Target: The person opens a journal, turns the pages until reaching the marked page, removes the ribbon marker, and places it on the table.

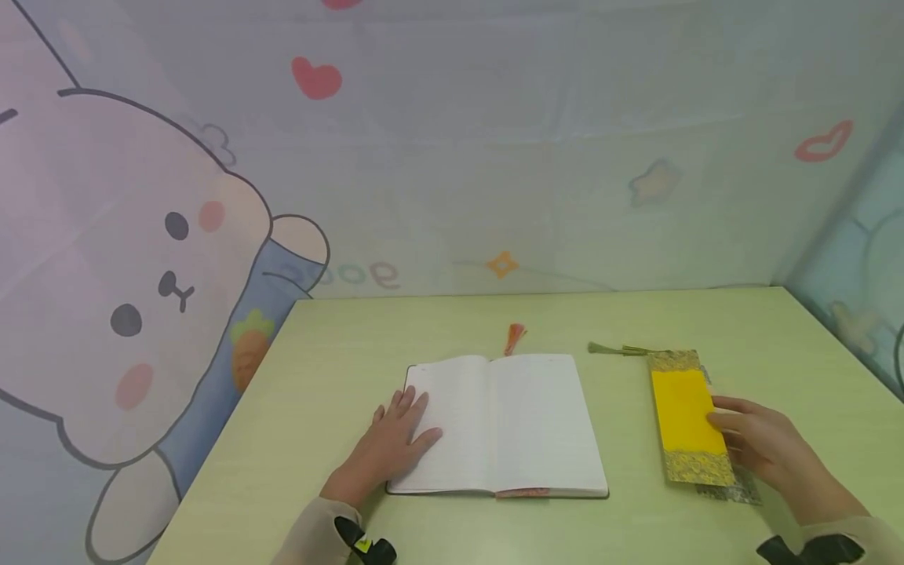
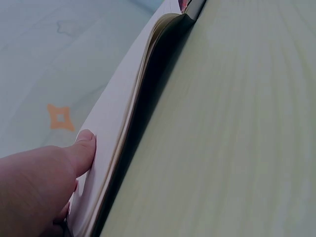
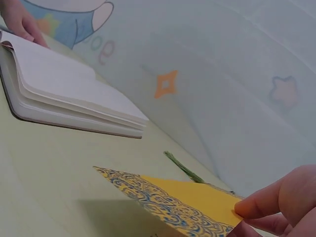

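Note:
An open notebook point(image 1: 540, 424) with blank-looking white pages lies on the table. My left hand point(image 1: 388, 443) rests on its left page, fingers spread and thumb on the paper. At the right, my right hand point(image 1: 770, 443) pinches a yellow bookmark point(image 1: 687, 412) by its right edge. Patterned bands cross both its ends, and a green tassel point(image 1: 614, 349) trails left from its top. In the right wrist view the bookmark point(image 3: 185, 200) is tilted, its near corner above the table over a shadow. Partly hidden beneath it is a greyish patterned piece point(image 1: 745, 488).
An orange-pink tassel point(image 1: 515, 338) sticks out past the notebook's top edge, and a reddish strip point(image 1: 523, 493) shows at its bottom edge. The pale green table point(image 1: 452, 322) meets a printed cloth backdrop point(image 1: 494, 157) behind and at the sides.

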Tool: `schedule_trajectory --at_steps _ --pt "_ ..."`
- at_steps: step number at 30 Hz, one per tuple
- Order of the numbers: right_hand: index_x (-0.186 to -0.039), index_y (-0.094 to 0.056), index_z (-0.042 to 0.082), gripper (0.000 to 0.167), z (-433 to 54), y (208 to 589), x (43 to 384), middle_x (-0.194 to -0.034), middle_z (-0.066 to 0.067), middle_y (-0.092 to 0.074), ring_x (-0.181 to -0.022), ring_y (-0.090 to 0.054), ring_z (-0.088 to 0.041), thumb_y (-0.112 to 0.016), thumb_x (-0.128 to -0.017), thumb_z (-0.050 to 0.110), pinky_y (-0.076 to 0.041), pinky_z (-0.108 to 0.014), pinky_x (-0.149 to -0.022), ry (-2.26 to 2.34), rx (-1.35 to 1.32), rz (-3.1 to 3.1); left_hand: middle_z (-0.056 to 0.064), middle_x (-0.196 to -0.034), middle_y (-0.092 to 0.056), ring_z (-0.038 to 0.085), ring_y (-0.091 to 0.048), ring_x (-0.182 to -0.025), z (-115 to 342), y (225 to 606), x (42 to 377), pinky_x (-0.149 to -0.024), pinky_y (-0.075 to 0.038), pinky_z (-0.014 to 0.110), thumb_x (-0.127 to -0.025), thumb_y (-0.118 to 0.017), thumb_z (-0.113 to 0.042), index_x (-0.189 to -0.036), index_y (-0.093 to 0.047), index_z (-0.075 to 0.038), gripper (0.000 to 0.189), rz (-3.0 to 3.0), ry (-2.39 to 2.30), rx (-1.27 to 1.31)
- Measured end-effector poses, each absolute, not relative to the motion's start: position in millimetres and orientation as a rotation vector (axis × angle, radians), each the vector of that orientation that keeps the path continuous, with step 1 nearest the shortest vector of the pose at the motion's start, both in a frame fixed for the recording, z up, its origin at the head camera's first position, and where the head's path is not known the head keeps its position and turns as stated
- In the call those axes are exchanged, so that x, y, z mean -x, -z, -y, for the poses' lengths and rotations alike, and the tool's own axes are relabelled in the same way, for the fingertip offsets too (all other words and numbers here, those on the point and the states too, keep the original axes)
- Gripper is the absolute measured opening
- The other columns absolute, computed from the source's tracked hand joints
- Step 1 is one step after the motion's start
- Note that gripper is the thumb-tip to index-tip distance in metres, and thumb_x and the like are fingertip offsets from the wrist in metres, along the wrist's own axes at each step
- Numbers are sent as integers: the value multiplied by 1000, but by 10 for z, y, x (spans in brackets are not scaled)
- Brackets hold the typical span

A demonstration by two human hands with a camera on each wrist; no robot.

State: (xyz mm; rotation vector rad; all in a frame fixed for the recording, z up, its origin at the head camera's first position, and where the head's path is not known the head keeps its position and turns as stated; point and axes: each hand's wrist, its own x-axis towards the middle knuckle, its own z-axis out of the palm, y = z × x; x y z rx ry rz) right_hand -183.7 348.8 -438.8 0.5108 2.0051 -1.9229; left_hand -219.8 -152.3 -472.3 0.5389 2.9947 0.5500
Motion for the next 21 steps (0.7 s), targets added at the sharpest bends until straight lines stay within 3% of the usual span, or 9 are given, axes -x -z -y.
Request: schedule_trajectory --at_steps 3,7,10,14,21 --pt "-147 -8 -2 86 -3544 4407 1831 -112 -1 -50 -83 -58 -7 -66 -88 23 -51 -32 -76 1900 -535 -2018 13 -152 -20 32 -11 -140 1530 4728 2206 -109 -12 53 -93 -40 -55 -146 -32 -11 69 -2997 -553 -548" --pt "-147 -8 -2 89 -3594 4430 1833 -133 -21 -35 -83 -56 -6 -67 -87 26 -51 -30 -75 1859 -568 -2049 14 -152 -19 32 -11 -140 1537 4738 2209 -109 -12 54 -93 -39 -55 -146 -31 -11 69 -2993 -556 -547" --pt "-146 -9 -4 89 -3627 4450 1820 -123 -17 -46 -83 -57 -7 -67 -86 27 -51 -31 -75 1829 -561 -2070 14 -152 -19 32 -10 -140 1535 4747 2200 -109 -11 54 -93 -40 -55 -146 -31 -11 69 -2989 -562 -539" --pt "-146 -10 -6 88 -3661 4465 1771 -99 8 -55 -82 -59 -9 -66 -87 28 -52 -34 -74 1798 -556 -2102 14 -152 -19 32 -11 -140 1529 4758 2189 -109 -11 54 -93 -40 -56 -146 -31 -11 69 -2991 -562 -547" --pt "-143 -16 -11 81 -3672 4422 1719 -98 5 -60 -82 -63 -14 -61 -90 31 -53 -38 -74 1682 -505 -2250 13 -152 -20 31 -11 -140 1512 4738 2185 -109 -11 54 -93 -40 -55 -146 -32 -11 69 -3004 -559 -555"
